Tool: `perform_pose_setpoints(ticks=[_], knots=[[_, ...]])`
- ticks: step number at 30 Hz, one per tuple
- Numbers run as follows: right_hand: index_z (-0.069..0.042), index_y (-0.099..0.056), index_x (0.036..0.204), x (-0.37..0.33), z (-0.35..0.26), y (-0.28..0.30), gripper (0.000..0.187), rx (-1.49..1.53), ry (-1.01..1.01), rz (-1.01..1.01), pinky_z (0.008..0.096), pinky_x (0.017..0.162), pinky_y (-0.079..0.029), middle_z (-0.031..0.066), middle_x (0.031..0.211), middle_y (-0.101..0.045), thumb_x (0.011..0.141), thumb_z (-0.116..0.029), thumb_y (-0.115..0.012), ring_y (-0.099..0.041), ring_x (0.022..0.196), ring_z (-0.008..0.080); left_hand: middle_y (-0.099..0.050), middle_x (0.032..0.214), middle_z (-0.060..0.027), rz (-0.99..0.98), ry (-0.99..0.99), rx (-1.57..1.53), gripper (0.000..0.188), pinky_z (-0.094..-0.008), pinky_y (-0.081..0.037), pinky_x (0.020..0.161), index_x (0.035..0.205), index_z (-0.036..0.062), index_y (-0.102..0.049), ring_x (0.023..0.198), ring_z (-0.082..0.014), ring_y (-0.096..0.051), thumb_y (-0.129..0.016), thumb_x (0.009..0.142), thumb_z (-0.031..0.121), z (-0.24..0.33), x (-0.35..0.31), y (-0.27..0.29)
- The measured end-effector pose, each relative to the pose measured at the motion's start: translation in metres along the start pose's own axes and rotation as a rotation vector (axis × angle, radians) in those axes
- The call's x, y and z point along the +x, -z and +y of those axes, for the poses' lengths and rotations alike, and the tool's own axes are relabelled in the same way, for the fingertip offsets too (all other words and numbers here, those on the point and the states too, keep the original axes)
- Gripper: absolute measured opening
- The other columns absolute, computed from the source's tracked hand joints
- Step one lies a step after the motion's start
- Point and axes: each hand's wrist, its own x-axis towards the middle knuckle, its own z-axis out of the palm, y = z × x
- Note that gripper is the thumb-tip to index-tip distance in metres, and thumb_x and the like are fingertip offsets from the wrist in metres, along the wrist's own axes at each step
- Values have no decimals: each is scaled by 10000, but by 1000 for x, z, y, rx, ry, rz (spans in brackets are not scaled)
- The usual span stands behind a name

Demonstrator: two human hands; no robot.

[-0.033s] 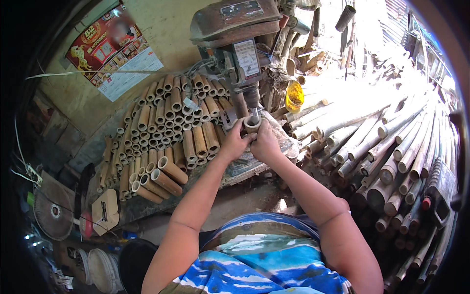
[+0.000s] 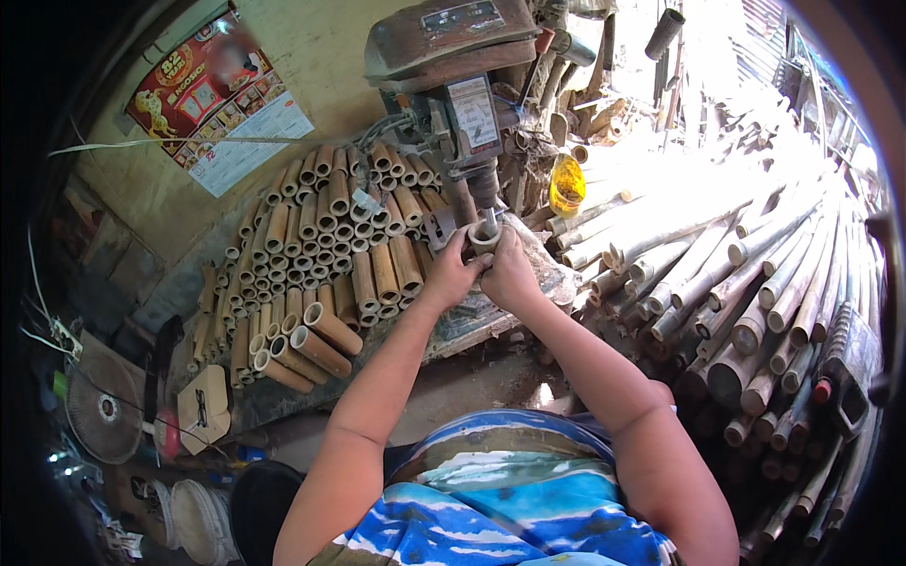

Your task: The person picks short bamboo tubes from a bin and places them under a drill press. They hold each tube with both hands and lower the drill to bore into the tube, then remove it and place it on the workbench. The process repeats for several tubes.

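Observation:
My left hand (image 2: 455, 274) and my right hand (image 2: 511, 274) are closed around a short bamboo tube (image 2: 484, 244), one on each side. The tube stands roughly upright with its open end up, under a drill press (image 2: 453, 47). The metal tool (image 2: 491, 219) below the chuck reaches down to the tube's mouth. Whether it touches the inner wall cannot be made out. Both hands are over the worn workbench (image 2: 462, 330), and the tube's lower part is hidden by my fingers.
Stacked cut bamboo tubes (image 2: 326, 222) cover the bench to the left. Long bamboo poles (image 2: 698, 283) lie piled at right, with a chainsaw (image 2: 849, 368) beside them. A yellow container (image 2: 567, 184) stands behind the bench. A fan (image 2: 106, 407) and a cardboard piece (image 2: 203, 408) are at lower left.

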Motion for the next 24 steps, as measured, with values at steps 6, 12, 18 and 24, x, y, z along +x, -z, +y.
perform_pose_setpoints(ticks=[6, 12, 18, 24], knots=[[17, -333, 1357, 14, 11, 7, 610, 73, -65, -32, 558, 951, -462, 346, 1194, -550, 806, -27, -593, -546, 1138, 537, -612, 1334, -109, -9, 71, -33, 501, -352, -429, 1065, 1401, 41, -488, 1223, -192, -570, -688, 942, 62, 0, 18, -9], [1, -477, 1244, -2, 15, 14, 484, 52, 36, 91, 508, 914, -495, 269, 1134, -623, 803, -42, -671, -624, 1104, 435, -647, 1264, -110, -66, 57, 245, 481, -347, -461, 1019, 1379, 4, -491, 1159, -186, -593, -690, 948, 83, 1, 13, -19], [28, -438, 1226, -3, 6, 15, 445, 29, -20, 73, 554, 891, -479, 324, 1101, -624, 815, -30, -599, -597, 1060, 511, -637, 1285, -121, -91, 25, 123, 515, -327, -451, 1024, 1406, -9, -459, 1168, -172, -584, -685, 949, 66, 6, 11, -16], [22, -449, 1226, -8, -1, 16, 444, -3, -57, 47, 535, 913, -479, 311, 1132, -618, 816, -46, -605, -589, 1104, 493, -619, 1322, -124, -93, 42, 186, 564, -319, -446, 1036, 1451, -17, -419, 1191, -168, -571, -681, 963, 89, 7, 5, -15]])
